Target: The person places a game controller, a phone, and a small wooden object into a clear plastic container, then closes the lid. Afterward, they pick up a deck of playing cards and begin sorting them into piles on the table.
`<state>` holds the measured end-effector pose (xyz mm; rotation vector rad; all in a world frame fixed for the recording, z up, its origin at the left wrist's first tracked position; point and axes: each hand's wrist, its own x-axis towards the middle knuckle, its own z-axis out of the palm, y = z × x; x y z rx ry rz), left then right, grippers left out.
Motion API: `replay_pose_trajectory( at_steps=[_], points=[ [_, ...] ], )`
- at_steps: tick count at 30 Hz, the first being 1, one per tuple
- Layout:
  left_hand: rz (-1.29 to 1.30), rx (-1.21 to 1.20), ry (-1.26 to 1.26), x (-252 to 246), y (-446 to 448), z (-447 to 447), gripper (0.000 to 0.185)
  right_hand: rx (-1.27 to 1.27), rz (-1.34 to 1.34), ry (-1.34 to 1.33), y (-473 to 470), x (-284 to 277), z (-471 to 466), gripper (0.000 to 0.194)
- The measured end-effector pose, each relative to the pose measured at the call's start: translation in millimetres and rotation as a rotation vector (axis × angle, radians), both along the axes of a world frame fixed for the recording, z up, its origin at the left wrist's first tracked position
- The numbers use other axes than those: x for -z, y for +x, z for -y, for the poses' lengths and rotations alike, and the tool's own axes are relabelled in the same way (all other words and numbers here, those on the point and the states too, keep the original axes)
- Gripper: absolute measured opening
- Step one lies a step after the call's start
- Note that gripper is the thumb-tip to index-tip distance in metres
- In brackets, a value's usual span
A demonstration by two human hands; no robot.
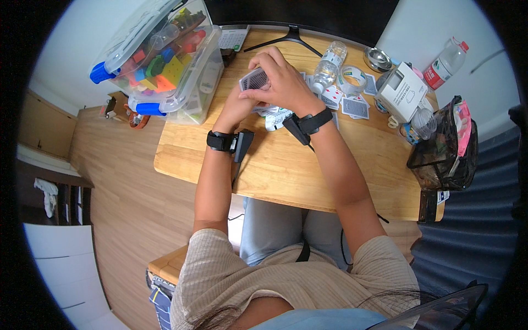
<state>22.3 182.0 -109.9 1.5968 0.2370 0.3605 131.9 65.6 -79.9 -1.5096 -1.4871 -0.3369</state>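
A deck of playing cards (pixel 254 80) with patterned backs is held above the wooden table, left of its middle. My left hand (pixel 237 105) supports the deck from the near side, its fingers largely hidden. Over the cards, my right hand (pixel 284 80) curls its fingers and grips them, thumb at the lower edge. Loose playing cards (pixel 354 107) lie to the right of my right hand, some face up and some face down. Beneath my hands are more cards and a white printed packet (pixel 275 120), partly covered.
A clear plastic bin (pixel 194 99) of colourful toys stands left, lid raised. A water bottle (pixel 330 62), a tape roll (pixel 352 80), a metal bowl (pixel 377 60), a white box (pixel 402 90) and a black mesh bag (pixel 433 165) sit rightward. A monitor stand (pixel 293 36) is behind.
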Motion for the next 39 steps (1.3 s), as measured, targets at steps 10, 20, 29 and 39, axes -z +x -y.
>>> replay_pose_trajectory(
  at_steps=[10, 20, 29, 39],
  points=[
    [0.175, -0.268, -0.092, 11, 2, -14, 0.029, 0.028, 0.003, 0.027, 7, 12, -6, 0.055],
    [0.189, -0.361, -0.155, 9, 0, -21, 0.031, 0.161, -0.017, -0.422, 25, 33, 2, 0.089],
    [0.183, -0.34, -0.154, 10, 2, -20, 0.031, 0.112, -0.076, -0.702, 20, 37, 6, 0.111],
    [0.181, -0.323, -0.16, 11, 2, -20, 0.03, 0.068, -0.077, -0.753, 22, 43, 4, 0.092]
  ],
)
